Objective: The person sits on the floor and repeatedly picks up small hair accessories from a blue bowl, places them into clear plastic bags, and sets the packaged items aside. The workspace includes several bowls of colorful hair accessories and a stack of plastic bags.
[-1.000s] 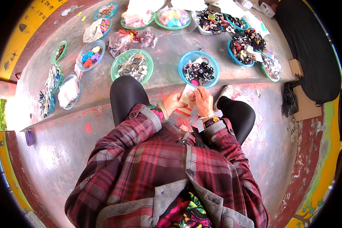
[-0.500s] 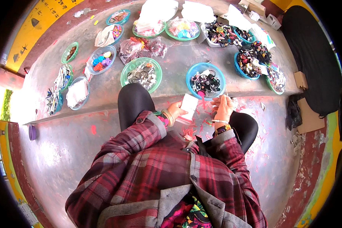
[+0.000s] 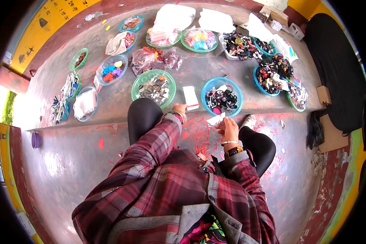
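Observation:
My left hand (image 3: 180, 108) is stretched forward to the concrete ledge, beside my left knee. Its fingers are partly hidden, and I cannot tell whether they grip or only lie near the white card stack (image 3: 190, 96). That stack, with a red near edge, is between a green basket (image 3: 171, 97) and a blue basket (image 3: 204, 106). My right hand (image 3: 228, 131) is closed in a pinch on a small white card (image 3: 216, 119), held just in front of the blue basket. Dark hair ties (image 3: 225, 99) and a pink round piece fill that basket.
Baskets of small goods line the ledge (image 3: 187, 65), among them blue and orange pieces (image 3: 112, 72) and dark hair accessories (image 3: 268, 81). Plastic bags (image 3: 146, 59) lie farther back. Red scraps (image 3: 197, 136) litter the floor between my knees. A cardboard piece (image 3: 332, 132) is at the right.
The card stack and my left hand have moved forward and left, onto the ledge. My right hand has shifted left and down, and a white card now shows in its fingers.

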Motion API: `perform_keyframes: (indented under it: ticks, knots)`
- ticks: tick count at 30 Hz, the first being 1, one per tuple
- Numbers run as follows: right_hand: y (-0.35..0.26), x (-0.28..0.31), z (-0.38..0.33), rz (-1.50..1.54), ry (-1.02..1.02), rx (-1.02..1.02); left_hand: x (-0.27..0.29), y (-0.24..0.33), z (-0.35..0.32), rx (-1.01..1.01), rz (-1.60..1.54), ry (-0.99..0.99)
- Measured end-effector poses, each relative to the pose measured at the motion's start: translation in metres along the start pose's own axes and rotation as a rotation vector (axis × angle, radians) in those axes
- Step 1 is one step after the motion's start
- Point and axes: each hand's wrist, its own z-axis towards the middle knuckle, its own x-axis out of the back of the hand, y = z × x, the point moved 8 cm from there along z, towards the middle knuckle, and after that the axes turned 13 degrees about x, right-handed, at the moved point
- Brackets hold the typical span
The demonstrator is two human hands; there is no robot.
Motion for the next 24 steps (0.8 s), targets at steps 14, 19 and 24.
perform_keyframes:
  ticks: [14,19,24]
  knots:
    - [-0.007,0.001,-0.002,0.226,0.022,0.008,-0.078,0.077,-0.261,0.12,-0.422,-1.032]
    - [-0.009,-0.014,-0.013,0.198,-0.031,-0.004,-0.056,0.075,-0.262,0.108,-0.443,-0.793]
    - [0.001,-0.024,-0.019,0.086,-0.161,-0.075,-0.035,0.066,-0.231,0.102,-0.468,-0.619]
